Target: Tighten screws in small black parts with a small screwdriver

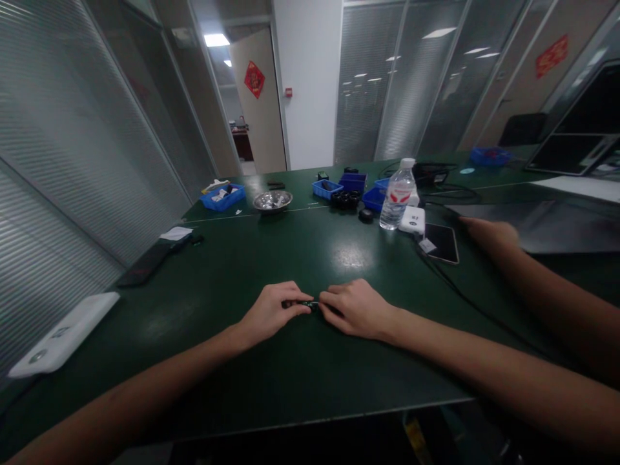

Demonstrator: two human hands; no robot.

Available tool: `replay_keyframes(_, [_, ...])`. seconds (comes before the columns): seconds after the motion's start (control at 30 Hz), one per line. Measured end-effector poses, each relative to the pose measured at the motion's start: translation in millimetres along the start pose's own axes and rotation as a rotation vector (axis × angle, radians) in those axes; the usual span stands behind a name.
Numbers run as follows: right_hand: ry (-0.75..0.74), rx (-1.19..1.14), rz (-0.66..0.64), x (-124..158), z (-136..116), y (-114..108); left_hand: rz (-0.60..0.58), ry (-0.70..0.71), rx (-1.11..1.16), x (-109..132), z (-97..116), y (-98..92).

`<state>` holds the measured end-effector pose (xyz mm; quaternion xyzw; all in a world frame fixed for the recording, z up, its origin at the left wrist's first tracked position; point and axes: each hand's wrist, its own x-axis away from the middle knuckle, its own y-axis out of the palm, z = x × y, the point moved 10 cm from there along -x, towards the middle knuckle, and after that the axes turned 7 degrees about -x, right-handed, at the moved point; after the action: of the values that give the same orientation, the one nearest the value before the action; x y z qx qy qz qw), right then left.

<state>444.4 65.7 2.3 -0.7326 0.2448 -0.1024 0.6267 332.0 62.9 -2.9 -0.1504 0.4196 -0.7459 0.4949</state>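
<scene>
Between thumb and fingers, my left hand (271, 311) pinches a small dark green piece (309, 304), perhaps a little circuit board; its kind is too small to tell. My right hand (357, 307) rests on the table just to the right, fingers curled and fingertips closed at the piece's right end. A thin light bit shows between the two hands there. Whether the right fingertips hold that bit or something else is hidden. Both hands are low over the green table (232, 381), near its front edge.
Another person's hand (491, 234) lies at the right by a grey sheet (566, 226). A water bottle (398, 197), white box (412, 220), phone (442, 243) and cable stand right of centre. Farther back are a metal bowl (272, 202) and blue trays (223, 199). A white device (65, 334) lies left.
</scene>
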Motion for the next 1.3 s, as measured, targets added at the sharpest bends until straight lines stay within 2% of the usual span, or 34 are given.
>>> replay_keyframes(0.23, [0.009, 0.01, 0.025, 0, 0, -2, 0.061, -0.041, 0.022, 1, -2, -6.7])
replay_keyframes(0.6, [0.005, 0.035, -0.002, 3, 0, -2, 0.057, -0.075, 0.008, 2, -7, -5.3])
replay_keyframes(0.87, [0.004, 0.048, 0.002, 4, -3, -3, 0.032, -0.035, 0.026, 0, 2, -6.0])
replay_keyframes(1.1, [-0.005, 0.025, 0.028, 5, -4, -3, 0.032, -0.04, 0.131, 0, -2, -7.8])
replay_keyframes(1.3, [-0.017, 0.053, 0.013, 5, -6, -3, 0.03, 0.009, 0.083, 1, 5, -6.1])
